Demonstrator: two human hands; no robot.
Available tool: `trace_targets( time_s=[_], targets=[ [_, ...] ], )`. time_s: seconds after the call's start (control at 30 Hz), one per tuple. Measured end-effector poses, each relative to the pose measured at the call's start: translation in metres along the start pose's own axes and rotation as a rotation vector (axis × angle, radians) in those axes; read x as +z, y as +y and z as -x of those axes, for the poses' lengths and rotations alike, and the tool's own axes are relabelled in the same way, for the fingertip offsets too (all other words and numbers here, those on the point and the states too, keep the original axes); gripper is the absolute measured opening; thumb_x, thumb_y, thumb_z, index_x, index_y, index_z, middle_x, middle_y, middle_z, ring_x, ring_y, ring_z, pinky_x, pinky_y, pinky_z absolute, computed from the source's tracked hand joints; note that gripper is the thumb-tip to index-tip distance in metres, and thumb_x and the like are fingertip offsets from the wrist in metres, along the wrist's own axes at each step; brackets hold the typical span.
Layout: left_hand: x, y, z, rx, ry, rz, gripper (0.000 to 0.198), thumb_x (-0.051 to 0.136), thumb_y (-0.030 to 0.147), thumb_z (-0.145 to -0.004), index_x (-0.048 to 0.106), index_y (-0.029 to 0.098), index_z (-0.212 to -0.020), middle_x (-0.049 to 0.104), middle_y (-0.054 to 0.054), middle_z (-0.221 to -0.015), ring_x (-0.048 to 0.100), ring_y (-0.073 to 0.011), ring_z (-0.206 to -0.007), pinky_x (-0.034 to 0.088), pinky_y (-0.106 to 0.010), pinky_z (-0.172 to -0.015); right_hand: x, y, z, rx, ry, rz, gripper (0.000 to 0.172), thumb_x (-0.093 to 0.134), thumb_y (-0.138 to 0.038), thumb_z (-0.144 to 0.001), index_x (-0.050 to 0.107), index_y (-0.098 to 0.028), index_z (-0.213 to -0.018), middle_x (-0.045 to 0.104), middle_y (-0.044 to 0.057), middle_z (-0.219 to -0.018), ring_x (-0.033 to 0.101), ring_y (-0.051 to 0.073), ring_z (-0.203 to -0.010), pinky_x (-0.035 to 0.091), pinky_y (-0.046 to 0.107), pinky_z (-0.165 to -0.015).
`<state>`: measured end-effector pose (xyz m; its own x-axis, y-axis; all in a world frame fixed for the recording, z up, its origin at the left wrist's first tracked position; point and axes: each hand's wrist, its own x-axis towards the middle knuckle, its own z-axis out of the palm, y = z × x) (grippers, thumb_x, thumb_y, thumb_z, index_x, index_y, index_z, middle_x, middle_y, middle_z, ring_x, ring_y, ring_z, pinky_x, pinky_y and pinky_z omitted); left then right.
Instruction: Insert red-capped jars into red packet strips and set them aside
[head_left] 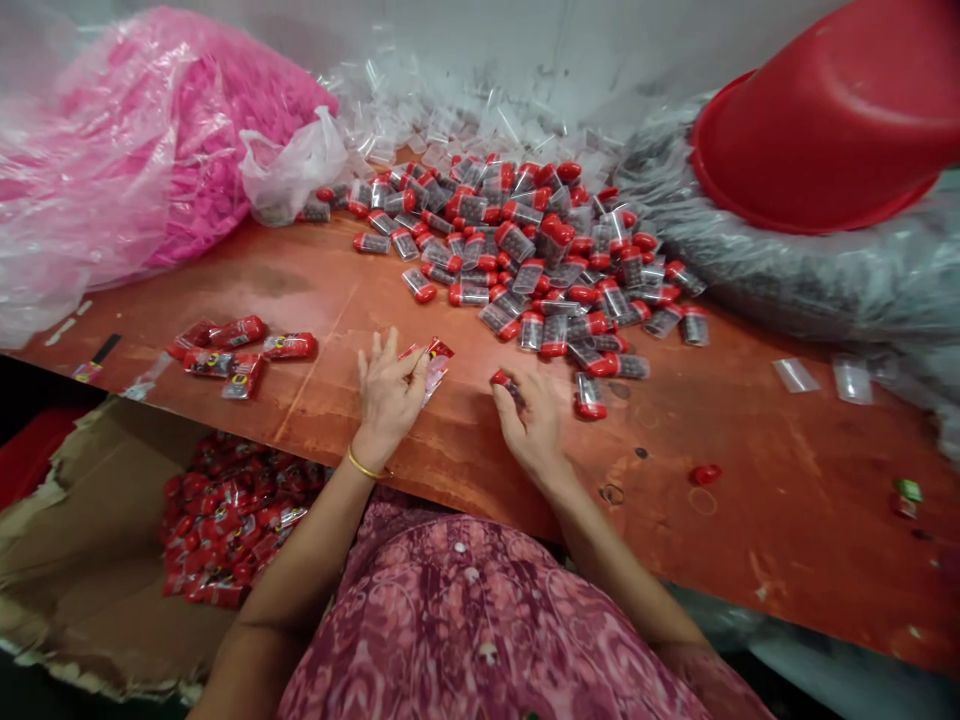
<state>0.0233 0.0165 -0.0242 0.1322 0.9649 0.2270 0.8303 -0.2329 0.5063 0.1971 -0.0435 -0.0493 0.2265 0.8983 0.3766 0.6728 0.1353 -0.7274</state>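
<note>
My left hand pinches a small red printed plastic wrapper between thumb and fingers. A few inches to its right, my right hand is closed on a small clear container with a red cap; most of it is hidden by the fingers. Just past that hand lies a loose container of the same kind. A large pile of these red-capped containers, dark bits inside, spreads behind both hands. To the left, several wrapped red packs lie together.
Below the table edge stands a cardboard box full of wrapped packs. Pink pieces in a plastic bag sit back left. A red tub rests on a dark-filled bag at right. A red cap lies nearby.
</note>
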Motion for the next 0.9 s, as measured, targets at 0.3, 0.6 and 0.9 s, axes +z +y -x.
trace_targets(
  time_s=[0.3,0.6,0.9],
  targets=[
    [0.000,0.013,0.009,-0.020,0.005,0.291,0.051,0.050,0.039,-0.085,0.048,0.016,-0.131,0.050,-0.018,-0.136,0.045,-0.0307,-0.127,0.035,-0.050,-0.104,0.039,-0.027,-0.034,0.339,-0.162,-0.634,0.039,0.054,-0.053,-0.077,0.061,-0.016,-0.064,0.057,-0.001,-0.059,0.051,0.012,-0.058,0.042,0.025,-0.058],
    [0.021,0.005,-0.010,-0.208,-0.061,0.715,0.043,0.057,0.029,-0.080,0.055,0.015,-0.121,0.071,-0.010,-0.097,0.068,-0.0206,-0.083,0.054,-0.032,-0.076,0.031,-0.015,-0.038,0.406,-0.224,-0.541,0.045,0.049,-0.057,-0.077,0.059,-0.017,-0.060,0.057,0.000,-0.056,0.050,0.013,-0.054,0.038,0.025,-0.052],
    [0.010,0.019,-0.013,0.027,-0.063,0.014,0.039,0.046,0.022,-0.083,0.057,0.015,-0.121,0.037,-0.017,-0.145,0.033,-0.0327,-0.134,0.027,-0.054,-0.105,0.018,-0.016,-0.045,0.333,-0.141,-0.560,0.044,0.052,-0.057,-0.076,0.048,-0.019,-0.054,0.041,-0.005,-0.047,0.034,0.008,-0.047,0.028,0.023,-0.047]
  ],
)
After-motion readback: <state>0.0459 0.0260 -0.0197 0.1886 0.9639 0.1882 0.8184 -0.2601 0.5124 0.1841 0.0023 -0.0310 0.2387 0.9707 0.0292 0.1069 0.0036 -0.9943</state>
